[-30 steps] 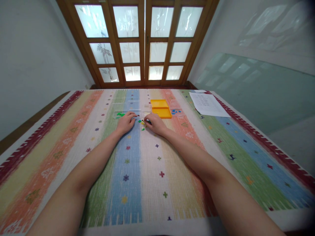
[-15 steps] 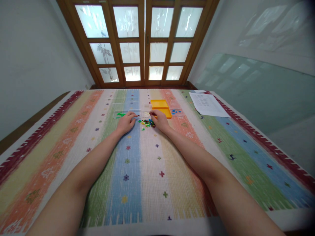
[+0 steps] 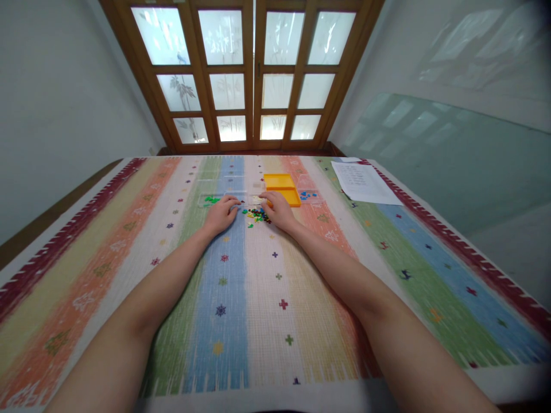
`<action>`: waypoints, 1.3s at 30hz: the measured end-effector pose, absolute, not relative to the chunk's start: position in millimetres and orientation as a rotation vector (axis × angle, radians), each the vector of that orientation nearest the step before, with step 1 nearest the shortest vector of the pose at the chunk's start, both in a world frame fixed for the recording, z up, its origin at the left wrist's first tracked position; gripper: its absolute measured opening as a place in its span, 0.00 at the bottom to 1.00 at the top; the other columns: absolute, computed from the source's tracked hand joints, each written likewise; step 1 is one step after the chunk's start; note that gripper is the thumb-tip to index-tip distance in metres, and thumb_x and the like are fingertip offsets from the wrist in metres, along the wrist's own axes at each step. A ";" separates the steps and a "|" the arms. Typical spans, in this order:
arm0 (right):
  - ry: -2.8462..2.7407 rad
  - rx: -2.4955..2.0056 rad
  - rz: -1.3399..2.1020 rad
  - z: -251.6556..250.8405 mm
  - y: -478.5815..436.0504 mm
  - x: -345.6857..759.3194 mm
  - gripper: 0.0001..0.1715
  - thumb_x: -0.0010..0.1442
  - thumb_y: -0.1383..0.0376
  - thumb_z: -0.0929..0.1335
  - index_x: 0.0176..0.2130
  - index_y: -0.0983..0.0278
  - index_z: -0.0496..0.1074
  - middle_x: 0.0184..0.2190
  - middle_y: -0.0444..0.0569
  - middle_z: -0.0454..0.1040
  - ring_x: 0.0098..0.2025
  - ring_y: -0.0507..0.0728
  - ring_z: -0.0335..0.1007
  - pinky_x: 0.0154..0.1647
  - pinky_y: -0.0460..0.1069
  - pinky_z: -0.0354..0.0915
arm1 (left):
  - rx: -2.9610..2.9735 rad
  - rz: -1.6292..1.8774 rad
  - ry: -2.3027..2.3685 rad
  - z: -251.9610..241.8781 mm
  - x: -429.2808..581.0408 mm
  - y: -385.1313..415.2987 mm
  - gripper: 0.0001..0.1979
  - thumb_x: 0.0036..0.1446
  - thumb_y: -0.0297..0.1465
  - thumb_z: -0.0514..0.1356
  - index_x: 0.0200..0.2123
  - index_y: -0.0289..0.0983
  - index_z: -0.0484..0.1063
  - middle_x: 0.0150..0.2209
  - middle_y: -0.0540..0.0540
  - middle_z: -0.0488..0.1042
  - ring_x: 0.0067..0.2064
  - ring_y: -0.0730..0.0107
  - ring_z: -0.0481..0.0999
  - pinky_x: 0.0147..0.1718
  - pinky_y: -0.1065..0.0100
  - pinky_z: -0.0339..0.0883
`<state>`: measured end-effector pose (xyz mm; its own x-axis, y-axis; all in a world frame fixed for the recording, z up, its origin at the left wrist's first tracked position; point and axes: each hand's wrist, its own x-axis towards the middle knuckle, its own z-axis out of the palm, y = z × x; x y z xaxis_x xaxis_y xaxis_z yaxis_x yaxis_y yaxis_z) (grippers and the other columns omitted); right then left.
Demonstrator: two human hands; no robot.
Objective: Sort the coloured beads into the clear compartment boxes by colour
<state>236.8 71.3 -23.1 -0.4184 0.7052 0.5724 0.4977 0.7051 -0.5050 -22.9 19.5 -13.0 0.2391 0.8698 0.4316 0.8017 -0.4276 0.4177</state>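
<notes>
A pile of small mixed-colour pieces (image 3: pixel 258 215) lies on the tablecloth between my hands. My left hand (image 3: pixel 222 214) rests at its left, fingers curved over the near edge of a clear box; what its fingertips hold, if anything, is too small to tell. At the pile's right is my right hand (image 3: pixel 278 210), thumb and fingers apart, with nothing visible between them. Green pieces (image 3: pixel 210 200) sit in a clear box left of my left hand. Behind my right hand stands an open yellow box (image 3: pixel 279 182). Blue pieces (image 3: pixel 308 195) lie in a clear box to its right.
A printed white sheet (image 3: pixel 364 183) lies at the back right of the striped tablecloth (image 3: pixel 267 321). Behind the table's far edge are wooden doors with glass panes (image 3: pixel 253 109). Walls rise at both sides.
The fingers of my right hand have opened and shifted slightly left at the pile's edge. My left hand has hardly moved.
</notes>
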 end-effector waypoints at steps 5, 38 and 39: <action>-2.300 -0.938 0.280 -16.3 61.0 234.2 0.11 0.71 0.66 0.67 0.47 0.62 0.80 0.44 0.54 0.79 0.48 0.62 0.72 0.54 0.56 0.64 | 2.381 0.939 1.627 -14.1 -23.0 19.9 0.15 0.68 0.32 0.55 0.51 0.43 0.80 0.58 0.45 0.76 0.55 0.59 0.77 0.57 0.58 0.71; -2.134 -1.062 0.229 -25.4 74.2 234.5 0.26 0.71 0.62 0.65 0.65 0.62 0.72 0.63 0.59 0.72 0.65 0.67 0.66 0.67 0.64 0.60 | 2.373 0.909 1.630 -14.0 -22.1 19.2 0.16 0.68 0.33 0.55 0.52 0.43 0.80 0.58 0.44 0.76 0.55 0.58 0.78 0.57 0.56 0.71; -2.131 -1.060 0.232 -25.9 74.6 234.6 0.26 0.71 0.62 0.65 0.65 0.62 0.71 0.63 0.59 0.72 0.65 0.67 0.66 0.67 0.64 0.60 | 2.371 0.907 1.630 -13.9 -22.1 19.2 0.16 0.68 0.33 0.55 0.52 0.43 0.80 0.58 0.44 0.76 0.55 0.58 0.78 0.57 0.56 0.71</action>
<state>234.6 74.6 -25.9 -0.3916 0.7501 0.5329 0.6180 0.6435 -0.4516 -22.1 19.2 -13.9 0.2381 0.8833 0.4038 0.8087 -0.4106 0.4212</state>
